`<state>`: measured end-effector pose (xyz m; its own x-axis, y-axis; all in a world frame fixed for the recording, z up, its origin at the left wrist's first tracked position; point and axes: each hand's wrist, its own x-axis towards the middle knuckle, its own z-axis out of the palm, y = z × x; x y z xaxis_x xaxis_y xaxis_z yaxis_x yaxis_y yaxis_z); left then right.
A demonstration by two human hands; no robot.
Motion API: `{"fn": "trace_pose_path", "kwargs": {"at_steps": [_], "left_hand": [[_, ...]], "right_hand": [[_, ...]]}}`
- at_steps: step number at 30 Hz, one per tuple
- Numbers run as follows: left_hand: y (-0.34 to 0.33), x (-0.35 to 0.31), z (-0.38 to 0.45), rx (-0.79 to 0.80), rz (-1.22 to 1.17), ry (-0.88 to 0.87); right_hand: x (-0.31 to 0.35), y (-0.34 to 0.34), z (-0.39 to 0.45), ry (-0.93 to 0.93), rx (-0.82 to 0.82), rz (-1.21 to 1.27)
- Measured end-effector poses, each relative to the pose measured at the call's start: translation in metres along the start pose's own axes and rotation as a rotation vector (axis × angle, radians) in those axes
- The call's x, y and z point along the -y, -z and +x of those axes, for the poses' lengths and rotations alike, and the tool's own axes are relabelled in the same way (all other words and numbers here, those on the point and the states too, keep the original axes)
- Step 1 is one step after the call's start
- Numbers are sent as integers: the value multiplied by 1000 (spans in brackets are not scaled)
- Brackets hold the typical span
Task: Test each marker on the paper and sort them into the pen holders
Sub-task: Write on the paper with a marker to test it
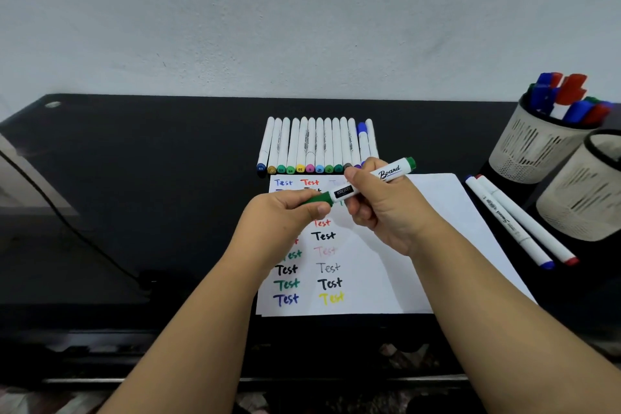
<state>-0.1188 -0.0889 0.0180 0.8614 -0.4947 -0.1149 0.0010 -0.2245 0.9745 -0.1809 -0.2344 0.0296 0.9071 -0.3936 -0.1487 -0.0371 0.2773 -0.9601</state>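
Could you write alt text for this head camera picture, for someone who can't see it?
Two hands hold a green whiteboard marker over paper covered in coloured "Test" words: the left hand grips its cap, the right hand its barrel. A row of markers lies beyond; two pen holders stand right.

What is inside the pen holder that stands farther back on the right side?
The far pen holder holds markers with blue, red and green caps sticking out. Their lower parts and the holder's bottom are hidden by its wall.
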Motion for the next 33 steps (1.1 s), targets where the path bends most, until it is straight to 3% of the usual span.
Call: {"fn": "trace_pose_path", "kwargs": {"at_steps": [11,16,19,22,24,28,30,33], "left_hand": [[0,0,2,-22,85,-18],[6,-4,-10,-55,152,-15],[6,-7,-21,-44,193,-18],[4,-14,-32,-20,200,-33],[0,-20,-40,2,190,-60],[-10,-29,-49,38,160,-73],[-17,-32,-52,105,176,-101],[-29,-35,-50,201,235,-159]], "right_hand": [[2,-5,1,29,-11,-119],[12,9,-3,58,-295,-102],[12,13,-17,258,-461,-460],[6,13,-35,493,-389,-1085],[3,11,-44,625,-336,-1364],[4,13,-57,874,-263,-1567],[7,23,-62,828,-229,-1589],[16,44,-73,697,-335,-1570]]}}
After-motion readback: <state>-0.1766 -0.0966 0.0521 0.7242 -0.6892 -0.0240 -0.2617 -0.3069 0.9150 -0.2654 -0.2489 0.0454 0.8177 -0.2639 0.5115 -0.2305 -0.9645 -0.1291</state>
